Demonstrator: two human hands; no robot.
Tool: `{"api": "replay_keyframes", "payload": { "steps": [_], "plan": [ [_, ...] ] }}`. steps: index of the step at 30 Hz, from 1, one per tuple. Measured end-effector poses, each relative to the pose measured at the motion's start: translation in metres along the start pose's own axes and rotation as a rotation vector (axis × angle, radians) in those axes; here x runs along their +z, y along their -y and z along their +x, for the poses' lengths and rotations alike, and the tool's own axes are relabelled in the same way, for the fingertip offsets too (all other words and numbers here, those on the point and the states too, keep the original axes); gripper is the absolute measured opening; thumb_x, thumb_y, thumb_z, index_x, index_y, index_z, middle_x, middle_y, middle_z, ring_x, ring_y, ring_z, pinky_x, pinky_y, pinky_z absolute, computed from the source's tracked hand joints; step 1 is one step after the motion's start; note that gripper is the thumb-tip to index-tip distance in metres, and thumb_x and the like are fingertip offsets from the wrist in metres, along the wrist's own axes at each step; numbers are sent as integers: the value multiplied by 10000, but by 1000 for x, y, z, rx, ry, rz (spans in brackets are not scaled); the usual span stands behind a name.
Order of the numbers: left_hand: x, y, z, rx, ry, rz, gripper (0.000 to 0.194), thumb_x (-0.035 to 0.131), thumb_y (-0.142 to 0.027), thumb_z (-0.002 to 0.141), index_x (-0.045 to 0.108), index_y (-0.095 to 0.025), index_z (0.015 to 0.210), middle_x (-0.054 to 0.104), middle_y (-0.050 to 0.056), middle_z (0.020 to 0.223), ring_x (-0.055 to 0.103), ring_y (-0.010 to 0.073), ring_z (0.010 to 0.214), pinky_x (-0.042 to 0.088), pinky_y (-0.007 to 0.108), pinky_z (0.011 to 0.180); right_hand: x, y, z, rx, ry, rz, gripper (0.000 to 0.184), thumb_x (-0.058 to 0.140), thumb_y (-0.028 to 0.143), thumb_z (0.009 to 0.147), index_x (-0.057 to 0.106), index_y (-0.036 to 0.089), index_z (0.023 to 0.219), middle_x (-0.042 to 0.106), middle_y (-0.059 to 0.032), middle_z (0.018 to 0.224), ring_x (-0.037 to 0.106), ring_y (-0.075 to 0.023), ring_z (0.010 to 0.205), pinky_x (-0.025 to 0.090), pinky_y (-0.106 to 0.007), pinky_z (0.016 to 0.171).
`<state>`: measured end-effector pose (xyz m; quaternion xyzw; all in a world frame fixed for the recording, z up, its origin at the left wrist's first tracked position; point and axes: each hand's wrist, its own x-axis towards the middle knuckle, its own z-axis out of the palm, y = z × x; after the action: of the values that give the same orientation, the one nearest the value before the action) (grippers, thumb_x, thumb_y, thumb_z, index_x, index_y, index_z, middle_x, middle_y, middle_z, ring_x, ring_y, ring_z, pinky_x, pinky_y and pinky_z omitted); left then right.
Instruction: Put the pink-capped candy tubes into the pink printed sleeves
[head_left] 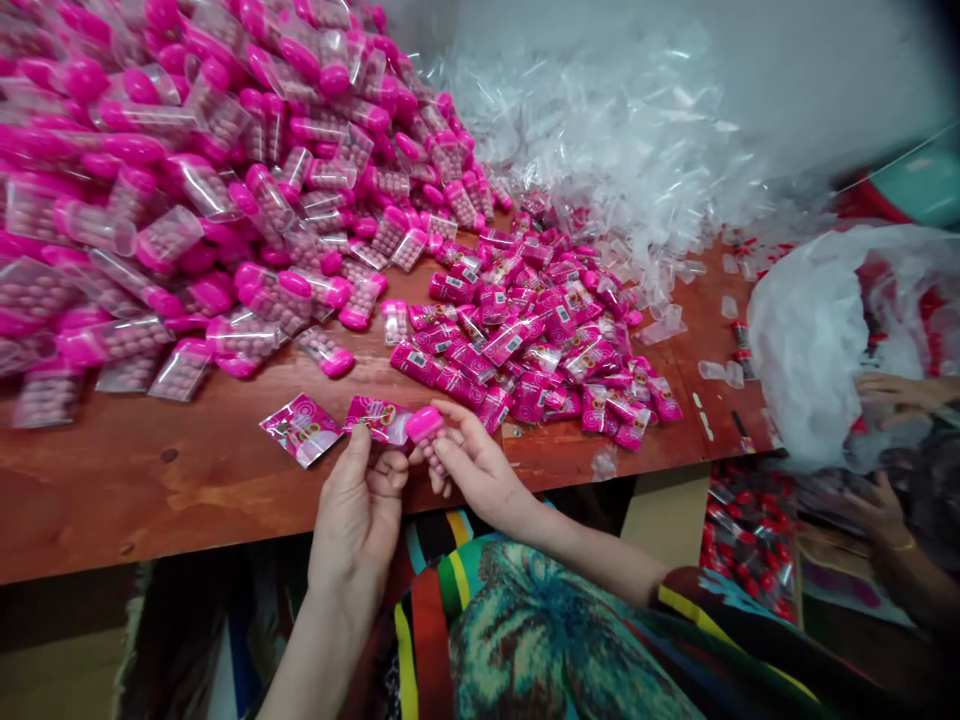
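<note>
Leftward, clear plastic containers with pink caps (pixel 225 190) heaped toward bench's (pixel 187 490) far-left corner. Near front edge, flat glossy magenta printed packet (pixel 300 428). Left hand (pixel 360 505): grip pinched on second magenta packet (pixel 375 415). Right hand (pixel 480 470): grip closed around pink-capped, ball-filled container (pixel 425 425), near front edge. Beyond, magenta-wrapped containers (pixel 525 335) heaped.

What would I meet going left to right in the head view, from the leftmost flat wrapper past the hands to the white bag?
Leftmost flat wrapper → left hand → pink-capped container → right hand → white plastic bag.
</note>
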<state>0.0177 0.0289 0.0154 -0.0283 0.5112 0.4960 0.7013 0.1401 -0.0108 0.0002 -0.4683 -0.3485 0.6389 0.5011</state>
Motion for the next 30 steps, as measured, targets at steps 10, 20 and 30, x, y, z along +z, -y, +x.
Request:
{"api": "replay_keyframes", "payload": {
  "steps": [10, 20, 30],
  "plan": [
    [-12, 10, 9, 26, 188, 140, 234, 768, -308, 773, 629, -143, 684, 613, 4, 513, 535, 95, 446, 411, 158, 410, -12, -6, -1, 45, 46, 26, 465, 578, 435, 935, 399, 252, 1323, 588, 1, 874, 492, -65, 536, 403, -185, 451],
    [-9, 10, 9, 23, 249, 270, 312, 818, -389, 698, 649, -128, 671, 625, 20, 517, 518, 85, 426, 403, 155, 403, -25, -6, 5, 220, 100, 198, 501, 558, 439, 941, 397, 239, 1372, 595, 28, 812, 465, -38, 417, 298, -143, 328],
    [-11, 17, 10, -123, 357, 440, 450, 763, -455, 751, 566, -139, 498, 450, -20, 369, 386, 48, 392, 345, 137, 428, -20, -4, 1, 17, 45, -195, 445, 576, 347, 943, 435, 223, 1346, 521, 22, 794, 494, -97, 679, 426, -215, 599]
  ]
}}
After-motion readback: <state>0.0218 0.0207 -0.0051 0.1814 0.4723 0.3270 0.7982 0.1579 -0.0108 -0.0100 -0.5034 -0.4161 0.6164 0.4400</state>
